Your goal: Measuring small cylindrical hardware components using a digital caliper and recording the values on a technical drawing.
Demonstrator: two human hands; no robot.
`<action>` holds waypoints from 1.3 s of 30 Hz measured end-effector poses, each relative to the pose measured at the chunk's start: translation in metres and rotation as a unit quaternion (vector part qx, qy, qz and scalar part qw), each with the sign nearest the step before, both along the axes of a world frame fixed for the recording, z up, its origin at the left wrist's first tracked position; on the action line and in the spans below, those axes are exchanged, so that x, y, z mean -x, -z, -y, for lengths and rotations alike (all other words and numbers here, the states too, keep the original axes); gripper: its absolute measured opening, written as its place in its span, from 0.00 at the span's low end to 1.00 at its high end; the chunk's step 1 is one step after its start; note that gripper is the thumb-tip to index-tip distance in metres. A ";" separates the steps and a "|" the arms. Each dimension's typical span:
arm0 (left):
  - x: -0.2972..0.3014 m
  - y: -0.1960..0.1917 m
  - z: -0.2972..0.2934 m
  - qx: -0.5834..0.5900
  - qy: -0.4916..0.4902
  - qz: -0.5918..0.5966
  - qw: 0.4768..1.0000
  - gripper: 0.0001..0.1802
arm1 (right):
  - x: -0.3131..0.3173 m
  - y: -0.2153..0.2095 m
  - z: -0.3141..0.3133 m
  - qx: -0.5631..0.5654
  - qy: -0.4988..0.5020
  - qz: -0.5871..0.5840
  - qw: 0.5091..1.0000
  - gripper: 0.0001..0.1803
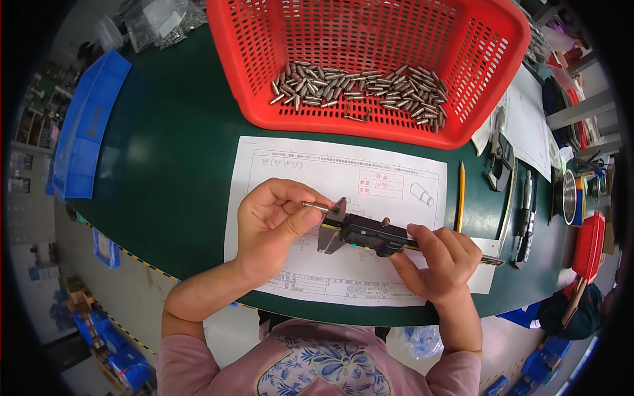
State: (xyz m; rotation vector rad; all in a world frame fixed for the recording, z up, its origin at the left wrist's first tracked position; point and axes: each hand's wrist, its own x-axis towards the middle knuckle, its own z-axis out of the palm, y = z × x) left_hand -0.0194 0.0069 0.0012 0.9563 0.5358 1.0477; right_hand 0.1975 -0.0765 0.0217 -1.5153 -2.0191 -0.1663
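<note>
Between the thumb and fingers of my left hand [269, 221] is a small metal pin [316, 206], its far end at the jaws of a digital caliper [370, 234]. My right hand [439, 261] grips the caliper by its beam and slider on the right, thumb below and fingers above. Whether the jaws touch the pin all round cannot be made out. Under both hands lies a printed drawing sheet [264, 168] with a red stamped box and a sketch of a stepped cylinder. Beyond it, a red perforated basket [257, 99] holds many similar metal pins [356, 86].
A yellow pencil [461, 198] lies right of the sheet. Farther right are a micrometer [502, 158], another measuring tool [526, 224] and a steel ruler [512, 191]. A blue bin [89, 125] stands at the left edge of the green table [172, 165]. Plastic bags [165, 23] sit far left.
</note>
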 end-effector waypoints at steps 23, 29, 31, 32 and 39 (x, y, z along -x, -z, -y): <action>0.000 -0.001 -0.004 0.008 -0.022 -0.038 0.999 0.09 | -0.001 0.000 -0.002 -0.025 0.002 0.001 1.000 0.20; -0.021 -0.013 -0.070 -0.283 -0.177 -0.323 0.886 0.05 | -0.002 -0.002 0.000 -0.034 0.004 -0.003 0.999 0.20; -0.032 -0.015 -0.104 -0.431 -0.224 -0.432 0.760 0.08 | -0.002 -0.003 0.001 -0.033 0.004 -0.009 0.999 0.20; -0.038 -0.013 -0.119 -0.434 -0.225 -0.430 0.759 0.08 | -0.002 -0.003 0.001 -0.029 0.008 -0.014 0.999 0.20; -0.064 -0.005 -0.168 -0.615 -0.127 -0.531 0.569 0.09 | -0.004 -0.003 0.002 -0.043 0.013 -0.033 0.998 0.19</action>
